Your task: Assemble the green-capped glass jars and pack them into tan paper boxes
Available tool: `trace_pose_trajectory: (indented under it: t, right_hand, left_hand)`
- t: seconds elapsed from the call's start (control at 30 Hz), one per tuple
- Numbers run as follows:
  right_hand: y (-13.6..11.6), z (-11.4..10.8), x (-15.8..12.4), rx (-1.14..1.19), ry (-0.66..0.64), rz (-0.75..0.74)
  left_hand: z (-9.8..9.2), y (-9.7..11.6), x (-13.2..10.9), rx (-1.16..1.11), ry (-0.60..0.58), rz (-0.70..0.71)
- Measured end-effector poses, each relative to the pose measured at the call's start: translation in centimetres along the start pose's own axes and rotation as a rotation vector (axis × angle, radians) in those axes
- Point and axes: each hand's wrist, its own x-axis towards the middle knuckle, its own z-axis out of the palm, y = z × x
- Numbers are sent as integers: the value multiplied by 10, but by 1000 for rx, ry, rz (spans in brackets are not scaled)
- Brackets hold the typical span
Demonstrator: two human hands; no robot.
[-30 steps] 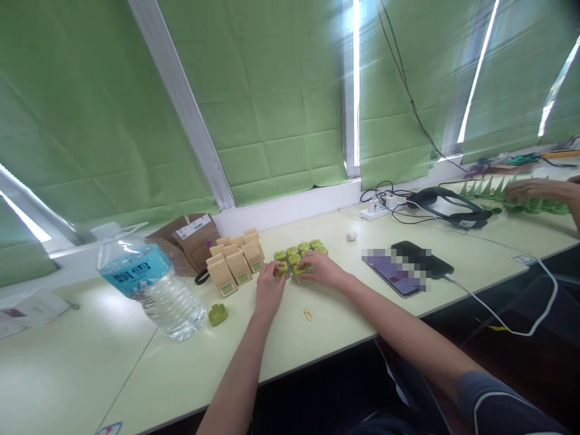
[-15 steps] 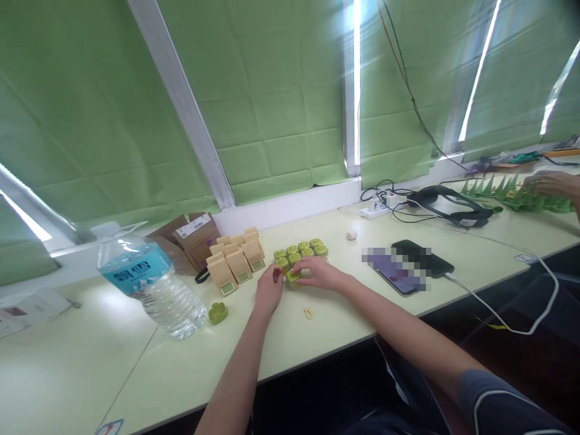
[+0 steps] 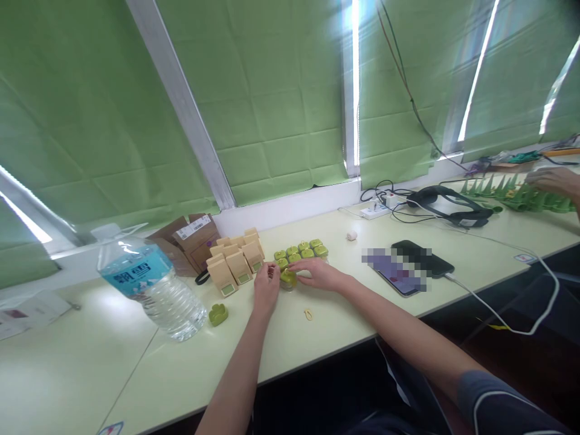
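Note:
Several small green clover-shaped cases (image 3: pixel 302 251) stand in a tight cluster on the pale table (image 3: pixel 344 314). One green case (image 3: pixel 289 278) sits at the cluster's near-left corner, between my hands. My left hand (image 3: pixel 267 286) touches its left side with fingers curled. From the right, my right hand (image 3: pixel 316 273) rests against it with fingers stretched toward it. Just left of my hands stand several tan paper boxes (image 3: pixel 235 258).
A big water bottle (image 3: pixel 149 284) lies at the left, with a lone green case (image 3: pixel 218 314) beside it. A small yellow ring (image 3: pixel 308 314) lies near my right wrist. Phones (image 3: pixel 408 266), a cable, headphones (image 3: pixel 448 205) and another person's hand (image 3: pixel 555 180) are at the right.
My hands drew one green case out of the cluster toward me and to the left. The other person's hand at the far right shifted rightward.

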Motion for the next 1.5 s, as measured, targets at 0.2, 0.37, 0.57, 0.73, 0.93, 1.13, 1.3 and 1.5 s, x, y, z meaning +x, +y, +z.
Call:
trace_pose_trajectory:
  t: [0.2, 0.37, 0.57, 0.73, 0.93, 1.13, 1.3, 1.5]
  right_hand:
    - [17, -36, -7, -241, 160, 379]
    - [32, -52, -17, -315, -3, 627]
    - [17, -36, -13, -181, -96, 484]
    - [6, -22, -7, -134, -127, 412]
    - [3, -16, -4, -111, -98, 433]
    - [3, -12, -3, -73, -82, 445]
    - [7, -10, -4, -65, -70, 423]
    - [5, -10, -3, -56, -77, 429]
  left_hand:
    - [5, 6, -10, 115, -105, 131]
    - [5, 7, -13, 153, -158, 159]
    - [3, 4, -10, 154, -127, 148]
    - [5, -1, -8, 143, -82, 186]
    - [6, -2, -8, 126, -75, 169]
    - [6, -9, -7, 89, -59, 102]
    - [7, -19, -2, -35, -101, -2]
    - [8, -23, 0, -69, -161, 34]
